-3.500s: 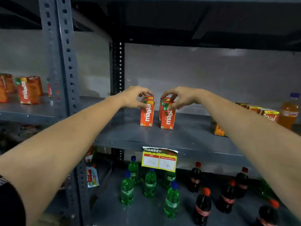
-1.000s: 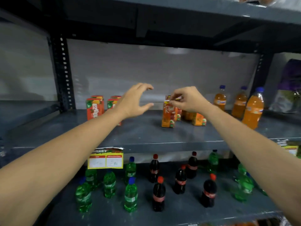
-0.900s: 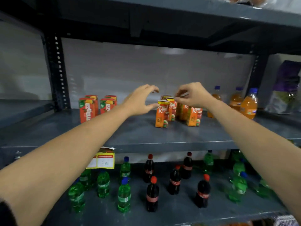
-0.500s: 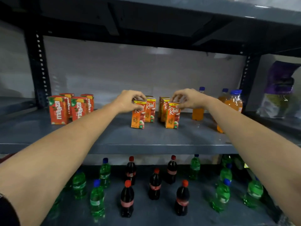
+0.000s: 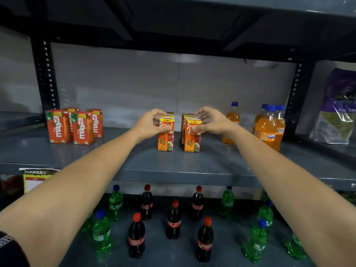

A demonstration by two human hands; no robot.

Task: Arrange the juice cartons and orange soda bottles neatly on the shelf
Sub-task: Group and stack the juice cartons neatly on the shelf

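Two short rows of orange apple juice cartons stand mid-shelf on the grey shelf [image 5: 173, 166]. My left hand [image 5: 152, 124] grips the top of the front carton of the left row [image 5: 166, 139]. My right hand [image 5: 212, 121] grips the top of the front carton of the right row [image 5: 191, 140]. A narrow gap separates the rows. Several red mango juice cartons [image 5: 81, 128] stand grouped at the shelf's left. Orange soda bottles [image 5: 268, 128] with blue caps stand at the right, one more [image 5: 232, 120] behind my right wrist.
A purple and green bag [image 5: 337, 112] sits on the neighbouring shelf at far right. Below, green soda bottles [image 5: 102, 232] and dark cola bottles [image 5: 173, 220] stand scattered. A yellow price tag [image 5: 34, 178] hangs on the shelf edge at left. Upright posts [image 5: 46, 74] frame the bay.
My view shifted right from the mango cartons to the apple cartons. Both hands closed on the front cartons, and the two rows now stand straighter and slightly apart.
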